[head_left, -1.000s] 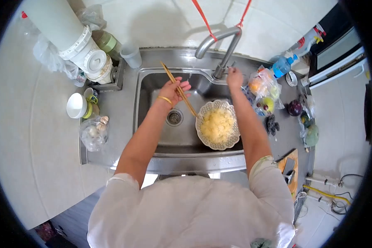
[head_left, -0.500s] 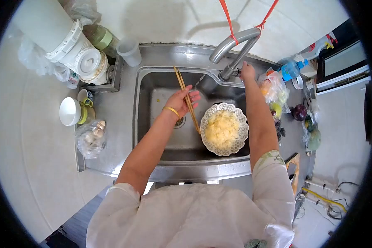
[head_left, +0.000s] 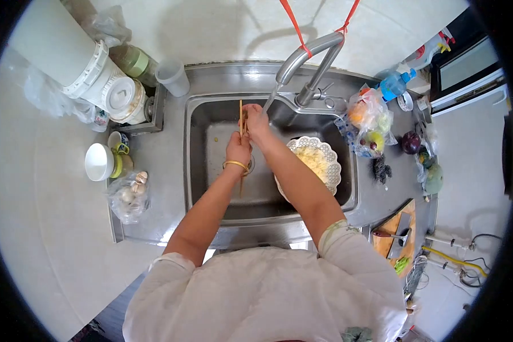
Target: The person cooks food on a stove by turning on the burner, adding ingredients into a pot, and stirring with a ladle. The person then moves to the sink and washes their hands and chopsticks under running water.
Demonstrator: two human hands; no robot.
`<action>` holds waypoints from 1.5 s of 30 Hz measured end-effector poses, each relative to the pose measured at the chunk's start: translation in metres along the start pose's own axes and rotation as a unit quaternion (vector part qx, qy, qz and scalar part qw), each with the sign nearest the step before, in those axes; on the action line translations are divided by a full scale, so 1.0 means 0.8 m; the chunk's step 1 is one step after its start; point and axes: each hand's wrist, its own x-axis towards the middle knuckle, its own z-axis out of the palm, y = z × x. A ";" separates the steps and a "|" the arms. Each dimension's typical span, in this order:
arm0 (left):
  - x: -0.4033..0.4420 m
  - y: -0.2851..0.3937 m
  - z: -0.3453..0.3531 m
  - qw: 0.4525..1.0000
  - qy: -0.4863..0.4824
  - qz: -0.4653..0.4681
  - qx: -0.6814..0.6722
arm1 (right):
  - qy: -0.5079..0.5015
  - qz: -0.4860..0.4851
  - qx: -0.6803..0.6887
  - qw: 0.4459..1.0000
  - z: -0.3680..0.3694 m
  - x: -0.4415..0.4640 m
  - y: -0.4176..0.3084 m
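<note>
Over the left half of the metal sink (head_left: 211, 188), my left hand (head_left: 239, 148) is closed round a pair of wooden chopsticks (head_left: 241, 112), which point up and down the view. Just above it, my right hand (head_left: 256, 122) has its fingers closed on the same chopsticks, nearer their far end. Water runs from the faucet (head_left: 302, 57) in a thin stream beside my right hand. A white bowl with a lacy, scalloped rim (head_left: 332, 174) sits in the right of the sink, partly behind my right forearm. It holds pale yellow food pieces (head_left: 314, 161).
Left of the sink stand a clear plastic cup (head_left: 172, 78), a white bowl (head_left: 99, 162) and a bag of garlic-like bulbs (head_left: 128, 196). To the right lie bagged fruit (head_left: 370, 122), a purple round vegetable (head_left: 411, 142) and a cutting board (head_left: 409, 219) with a cleaver (head_left: 400, 233).
My right hand has moved left from the faucet handle to the chopsticks. Water now flows from the spout. My left hand has closed, and the chopsticks stand straighter in view.
</note>
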 end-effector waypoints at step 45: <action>-0.016 0.083 -0.016 0.946 -0.220 -0.181 -0.153 | -0.117 0.031 0.126 0.984 -0.030 -0.045 -0.033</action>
